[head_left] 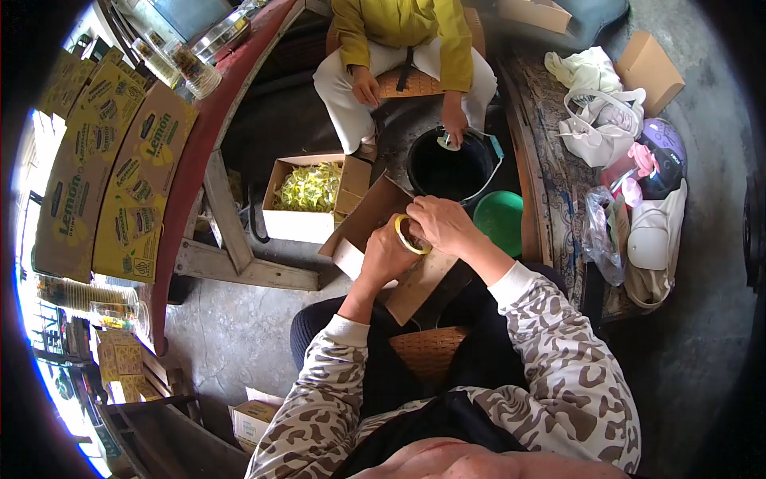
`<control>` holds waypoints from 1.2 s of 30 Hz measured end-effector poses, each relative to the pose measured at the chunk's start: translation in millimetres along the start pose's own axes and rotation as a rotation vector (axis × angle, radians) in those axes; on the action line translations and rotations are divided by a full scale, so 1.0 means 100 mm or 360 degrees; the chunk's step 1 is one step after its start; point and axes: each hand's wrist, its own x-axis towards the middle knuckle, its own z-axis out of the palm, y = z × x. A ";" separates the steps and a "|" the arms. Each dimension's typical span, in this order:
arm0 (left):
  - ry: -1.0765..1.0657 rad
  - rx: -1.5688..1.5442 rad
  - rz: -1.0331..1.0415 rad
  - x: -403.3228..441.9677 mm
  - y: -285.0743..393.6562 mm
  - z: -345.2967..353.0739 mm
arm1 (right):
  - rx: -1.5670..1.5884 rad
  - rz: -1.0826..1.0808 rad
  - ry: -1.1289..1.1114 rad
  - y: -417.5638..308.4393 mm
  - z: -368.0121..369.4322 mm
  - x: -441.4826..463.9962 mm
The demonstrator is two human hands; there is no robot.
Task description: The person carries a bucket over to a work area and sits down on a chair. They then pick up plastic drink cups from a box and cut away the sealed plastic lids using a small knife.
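Observation:
A yellow-rimmed roll of tape [400,225] is held in front of me, above an open cardboard box [363,214]. My left hand [384,257] is closed around the near left side of the roll. On its right side, my right hand [444,227] has its fingers bent and pressed against the roll's edge; the fingertips are partly hidden. The box's flaps stand spread below my hands, and its inside is mostly covered by them.
Opposite sits a person in a yellow top, one hand [454,128] over a black bucket [416,164]. Beside it are a green basin [501,220] and a box of yellow-green leaves [307,227]. Lemon cartons [136,188] stand left; bags and a helmet [662,148] lie right.

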 end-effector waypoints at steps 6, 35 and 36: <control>0.0107 -0.0065 0.0097 0.03 0.05 -0.01 | 0.0121 0.0040 0.0069 0.04 0.01 0.01; 0.0351 0.0114 0.0078 -0.01 -0.05 -0.05 | 0.0696 0.0405 0.0036 0.22 0.03 0.02; 0.0318 -0.0012 -0.0010 -0.02 -0.04 -0.04 | 0.0582 0.0379 0.0004 0.20 0.04 0.00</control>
